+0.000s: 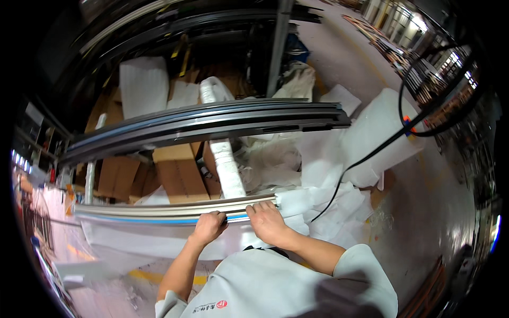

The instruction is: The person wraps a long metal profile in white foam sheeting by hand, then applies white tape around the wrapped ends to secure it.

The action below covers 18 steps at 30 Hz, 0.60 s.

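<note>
Long, pale, blue-striped metal profiles (pixel 159 213) lie across white-wrapped bars (pixel 228 169), padding presumably sparing the finish. Left hand (pixel 211 227), right hand (pixel 266 220) near right end, fingers clamped over edge, apparently steadying.

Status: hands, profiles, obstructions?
Left hand, right hand on pale, blue-striped profiles. Dark profiles beyond. Black cable at right, clear of both hands.

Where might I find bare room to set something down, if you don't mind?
Bare grey floor shows right of the loose white foam sheets, nearer than the large white roll. Cardboard boxes crowd the space between the dark profiles and pale profiles.
</note>
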Each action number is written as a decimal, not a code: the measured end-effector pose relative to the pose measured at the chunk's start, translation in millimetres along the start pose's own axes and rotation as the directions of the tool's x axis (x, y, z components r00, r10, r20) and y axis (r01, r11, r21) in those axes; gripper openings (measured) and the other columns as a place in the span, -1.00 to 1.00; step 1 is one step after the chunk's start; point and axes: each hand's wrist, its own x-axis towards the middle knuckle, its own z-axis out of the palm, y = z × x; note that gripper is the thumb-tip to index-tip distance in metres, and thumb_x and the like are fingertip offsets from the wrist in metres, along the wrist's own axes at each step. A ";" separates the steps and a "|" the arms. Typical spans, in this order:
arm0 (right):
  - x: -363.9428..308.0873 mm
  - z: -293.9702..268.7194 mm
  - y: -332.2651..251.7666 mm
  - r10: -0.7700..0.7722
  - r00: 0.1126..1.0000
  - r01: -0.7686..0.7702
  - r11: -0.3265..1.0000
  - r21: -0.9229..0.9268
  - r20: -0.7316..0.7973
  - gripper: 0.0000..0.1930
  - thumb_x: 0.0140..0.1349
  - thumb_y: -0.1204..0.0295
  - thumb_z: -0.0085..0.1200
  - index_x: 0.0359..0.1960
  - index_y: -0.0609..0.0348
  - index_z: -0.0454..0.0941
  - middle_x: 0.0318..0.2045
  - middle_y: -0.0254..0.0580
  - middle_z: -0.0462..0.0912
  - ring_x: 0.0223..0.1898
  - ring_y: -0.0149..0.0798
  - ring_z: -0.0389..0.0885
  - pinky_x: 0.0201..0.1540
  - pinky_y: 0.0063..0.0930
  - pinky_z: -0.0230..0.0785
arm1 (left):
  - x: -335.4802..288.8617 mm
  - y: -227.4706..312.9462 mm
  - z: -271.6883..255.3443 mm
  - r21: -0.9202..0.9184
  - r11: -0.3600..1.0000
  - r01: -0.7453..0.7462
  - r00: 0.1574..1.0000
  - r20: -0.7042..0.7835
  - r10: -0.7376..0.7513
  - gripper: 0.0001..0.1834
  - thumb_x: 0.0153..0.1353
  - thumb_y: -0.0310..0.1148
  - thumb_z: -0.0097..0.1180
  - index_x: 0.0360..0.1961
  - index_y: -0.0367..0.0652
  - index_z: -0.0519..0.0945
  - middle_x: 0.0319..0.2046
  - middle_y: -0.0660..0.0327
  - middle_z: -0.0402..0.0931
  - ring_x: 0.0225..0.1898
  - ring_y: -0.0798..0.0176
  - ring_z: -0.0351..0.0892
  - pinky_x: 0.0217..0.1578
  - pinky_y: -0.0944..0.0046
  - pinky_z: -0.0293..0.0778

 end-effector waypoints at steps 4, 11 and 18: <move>18.7 -6.3 -15.4 -0.121 0.963 0.102 0.991 0.089 0.242 -0.91 0.11 0.52 0.06 -0.34 0.18 0.55 -0.41 -0.03 0.66 -0.32 0.01 0.67 -0.19 -0.06 0.49 | -20.6 -2.6 -26.0 -0.018 1.000 -0.013 1.000 -0.002 0.013 -0.84 0.14 -0.36 0.22 -0.40 -0.20 0.51 -0.49 -0.04 0.54 -0.40 -0.24 0.56 -0.39 -0.18 0.45; -18.0 -8.3 8.3 -0.167 0.979 0.151 0.980 0.131 0.119 -0.89 0.21 0.54 0.14 -0.33 0.22 0.44 -0.44 0.09 0.56 -0.34 0.21 0.57 -0.26 0.07 0.39 | -87.2 -78.1 -69.5 0.231 0.961 0.154 0.979 0.097 -0.180 -0.89 0.09 -0.37 0.15 -0.46 -0.16 0.63 -0.46 0.02 0.63 -0.33 -0.14 0.66 -0.29 -0.10 0.56; -3.5 -20.3 58.4 -0.106 0.991 0.094 0.986 0.136 0.084 -0.85 0.25 0.49 0.15 -0.22 0.25 0.48 -0.35 0.11 0.59 -0.28 0.25 0.56 -0.22 0.11 0.38 | -21.2 -68.5 -65.1 0.365 0.916 0.167 0.985 -0.109 -0.136 -0.88 0.10 -0.31 0.13 -0.46 -0.13 0.57 -0.42 0.16 0.58 -0.20 0.02 0.62 -0.19 0.04 0.52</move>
